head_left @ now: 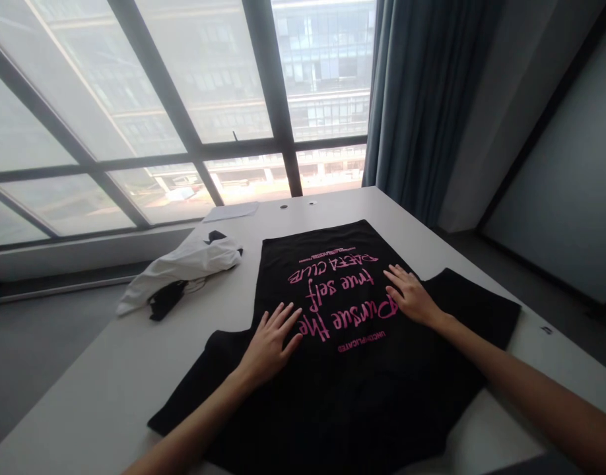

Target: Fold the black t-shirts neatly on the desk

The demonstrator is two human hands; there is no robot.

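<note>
A black T-shirt (362, 389) with pink lettering lies spread on a white table, its hem toward the window and its sleeves out to both sides. The print appears upside down from where I look. My left hand (273, 340) rests flat on the shirt at the left of the lettering, fingers spread. On the right edge of the lettering lies my right hand (410, 295), also flat with its fingers stretched out. Neither hand grips the cloth. The shirt's collar end is near me and partly out of sight.
Left of the shirt, a crumpled white and black garment (189, 267) hangs partly over the edge of the white table (85, 396). White paper (231, 211) lies at the far edge. A small dark tag (546, 330) sits at the right. Windows and a blue-grey curtain (422, 99) stand behind.
</note>
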